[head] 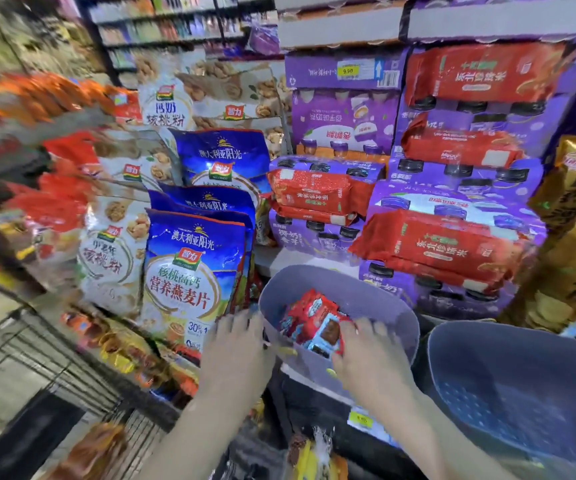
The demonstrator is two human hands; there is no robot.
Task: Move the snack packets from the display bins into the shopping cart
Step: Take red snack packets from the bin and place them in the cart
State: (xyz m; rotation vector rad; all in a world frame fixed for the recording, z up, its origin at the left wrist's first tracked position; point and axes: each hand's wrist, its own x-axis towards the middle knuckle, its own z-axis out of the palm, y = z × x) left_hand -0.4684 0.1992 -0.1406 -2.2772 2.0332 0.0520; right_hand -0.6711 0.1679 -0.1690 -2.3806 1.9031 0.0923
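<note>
- Wire shopping cart stands at the lower left, below the display; yellow and brown wrappers show at the bottom edge, too blurred to place.
- The person's left hand reaches to the left rim of a grey display bin, fingers stretched out against it and clasping nothing.
- The right hand is inside that bin, touching the red snack packets; motion blur hides whether it has grasped any.
- The snack packets lie heaped in the grey bin, between the two hands.
- A second, blue-grey bin sits just to the right of the first.
- Blue oat bags stand upright in a row behind the left hand, with pale walnut-print bags beside them.
- Purple drink cartons are stacked behind the bins, red packs lying across them.
- A yellow price tag reads 9.90 on the upper carton.
- Stocked shelves blur in the far background.
</note>
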